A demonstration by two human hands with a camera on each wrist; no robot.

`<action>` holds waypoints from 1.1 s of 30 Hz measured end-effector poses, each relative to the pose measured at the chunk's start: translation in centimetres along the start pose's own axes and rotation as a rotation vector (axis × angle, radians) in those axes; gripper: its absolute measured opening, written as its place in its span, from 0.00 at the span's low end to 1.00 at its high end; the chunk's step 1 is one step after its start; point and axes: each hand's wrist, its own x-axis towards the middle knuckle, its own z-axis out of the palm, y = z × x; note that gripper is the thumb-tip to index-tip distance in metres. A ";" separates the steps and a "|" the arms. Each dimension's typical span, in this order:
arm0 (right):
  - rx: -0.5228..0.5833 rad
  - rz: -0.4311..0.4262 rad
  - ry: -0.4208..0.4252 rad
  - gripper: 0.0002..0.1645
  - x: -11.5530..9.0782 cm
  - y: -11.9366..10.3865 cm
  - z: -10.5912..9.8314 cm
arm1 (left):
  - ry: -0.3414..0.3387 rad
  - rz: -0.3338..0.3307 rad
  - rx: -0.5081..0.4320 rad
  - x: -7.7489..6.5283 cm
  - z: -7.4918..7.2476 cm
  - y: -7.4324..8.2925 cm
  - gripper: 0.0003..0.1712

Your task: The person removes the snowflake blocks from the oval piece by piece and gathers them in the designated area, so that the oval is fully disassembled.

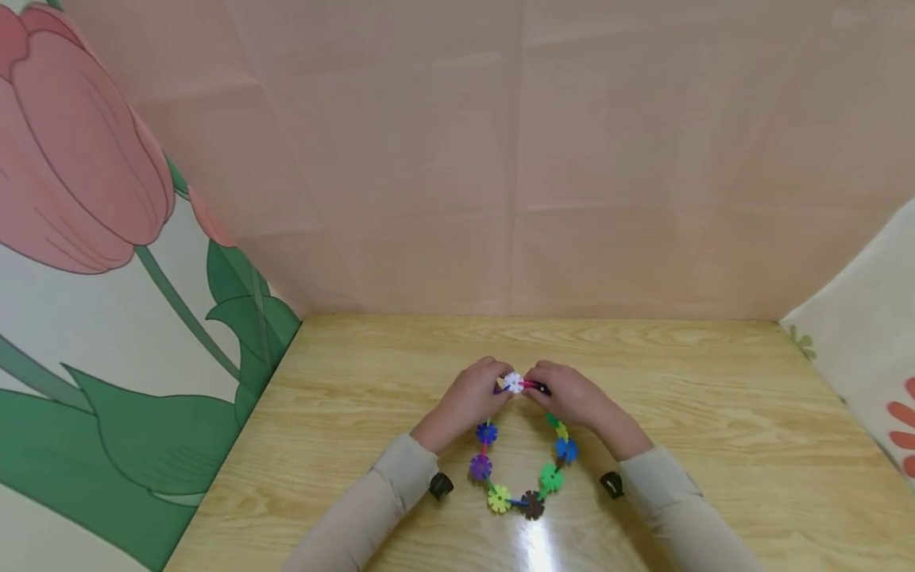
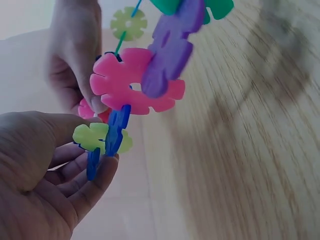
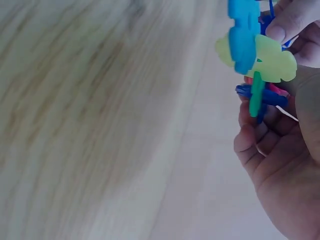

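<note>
As head alone shows, flower chain (image 1: pixel 498 500), ringlike

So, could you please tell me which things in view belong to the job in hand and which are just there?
Part of the job:
chain of interlocking flower-shaped discs
white disc between the hands
left hand, gripping the chain
right hand, gripping the chain

Just there:
wood-grain tabletop
pink backdrop
tulip-print panel

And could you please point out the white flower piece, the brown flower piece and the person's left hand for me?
White flower piece (image 1: pixel 514 384), head view: middle of its face.
Brown flower piece (image 1: pixel 532 505), head view: middle of its face.
Left hand (image 1: pixel 468 397), head view: back of the hand.
</note>
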 end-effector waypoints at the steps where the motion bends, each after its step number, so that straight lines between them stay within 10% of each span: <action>1: -0.007 -0.007 0.006 0.04 -0.1 -0.1 -0.1 | 0.003 0.009 -0.005 -0.1 -0.1 0.1 0.19; 19: -0.086 -0.351 0.223 0.08 -1.1 -3.1 -1.7 | 0.127 0.236 -0.046 -3.4 -2.1 0.9 0.18; 33: -0.082 -0.436 0.284 0.09 -1.7 -3.6 -2.3 | 0.132 0.294 -0.133 -4.1 -2.4 1.1 0.18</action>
